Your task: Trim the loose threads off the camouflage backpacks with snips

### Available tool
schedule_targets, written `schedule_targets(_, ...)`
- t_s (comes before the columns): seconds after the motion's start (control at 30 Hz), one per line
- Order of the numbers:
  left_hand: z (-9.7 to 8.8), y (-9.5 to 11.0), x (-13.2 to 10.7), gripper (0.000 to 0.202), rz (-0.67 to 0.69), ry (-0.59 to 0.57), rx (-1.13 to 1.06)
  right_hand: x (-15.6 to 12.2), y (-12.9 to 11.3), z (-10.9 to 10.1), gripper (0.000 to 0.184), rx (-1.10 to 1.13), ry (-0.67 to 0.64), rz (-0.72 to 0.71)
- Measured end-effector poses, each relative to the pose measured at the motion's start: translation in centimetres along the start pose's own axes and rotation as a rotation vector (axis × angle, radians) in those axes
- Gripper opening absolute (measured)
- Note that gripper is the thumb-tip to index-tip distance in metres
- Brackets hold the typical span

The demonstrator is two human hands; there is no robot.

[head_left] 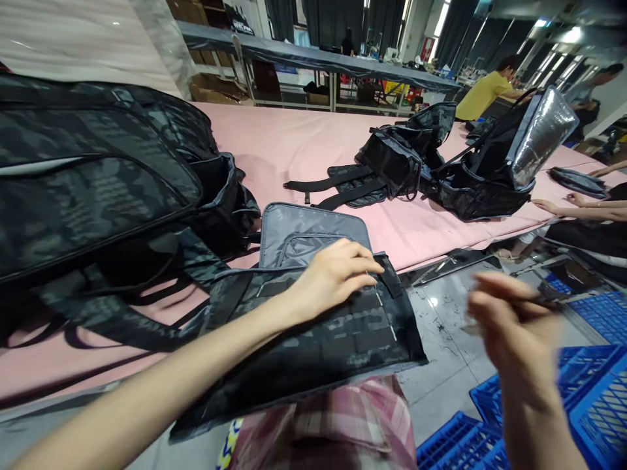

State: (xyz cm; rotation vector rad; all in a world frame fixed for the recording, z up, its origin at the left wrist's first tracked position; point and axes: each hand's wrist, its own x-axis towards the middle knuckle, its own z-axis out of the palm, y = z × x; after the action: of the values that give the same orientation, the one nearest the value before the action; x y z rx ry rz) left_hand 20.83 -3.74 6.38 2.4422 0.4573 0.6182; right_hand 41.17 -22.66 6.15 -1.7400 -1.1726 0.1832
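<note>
A dark camouflage bag piece (313,352) with rows of webbing lies across my lap and the table edge. My left hand (336,277) rests on its upper right part, fingers bent and pinched together near a fine pale line; what lies between the fingertips is too small to name. Off to the right, my right hand (514,333) is raised above the floor, blurred by motion. Its fingers are curled around something dark and thin that I cannot make out. Behind the bag piece, a grey lined flap (316,228) lies on the pink table.
A large camouflage backpack (88,176) fills the left of the pink-covered table (294,143). More open bags (480,176) sit at the right, one with a silver lining. Blue plastic crates (588,385) stand on the floor at right. Another person's hands (563,203) rest at the table's right side.
</note>
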Motion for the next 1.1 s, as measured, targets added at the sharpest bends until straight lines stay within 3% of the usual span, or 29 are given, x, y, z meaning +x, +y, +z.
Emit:
schedule_targets(0.1, 3.5, -2.5, 1.9, 0.019, 0.149, -0.215, 0.211, 1.0, 2.2, 2.8, 0.039, -0.117, -0.193, 0.054)
schedule_targets(0.2, 5.3, -4.2, 3.1, 0.010, 0.163, -0.294, 0.245, 0.5, 3.9, 4.1, 0.040, -0.272, -0.279, 0.074)
schedule_targets(0.33, 4.8, -4.0, 3.2, 0.016, 0.169, -0.345, 0.160, 0.1, 3.9, 4.6, 0.025, -0.335, -0.313, -0.019)
schedule_targets(0.47, 4.4, -3.5, 2.6, 0.019, 0.137, -0.286, 0.059, 0.7, 2.7, 5.5, 0.019, -0.382, -0.310, -0.222)
schedule_targets(0.67, 4.7, -3.2, 2.0, 0.017, 0.124, -0.212, 0.005, 1.2, 2.1, 6.6, 0.017, -0.489, -0.309, -0.292)
schedule_targets(0.87, 5.2, -2.8, 1.8, 0.017, 0.071, -0.200, -0.020, 1.1, 2.2, 7.3, 0.012, -0.396, -0.317, -0.239)
schedule_targets(0.97, 4.7, -2.5, 1.9, 0.018, -0.022, -0.165, -0.129, 1.5, 3.2, 6.9, 0.009, -0.194, -0.315, -0.134)
schedule_targets(1.1, 3.2, -2.1, 2.2, 0.033, -0.041, -0.404, -0.435, 2.1, 5.5, 5.5, 0.016, 0.101, -0.138, 0.051)
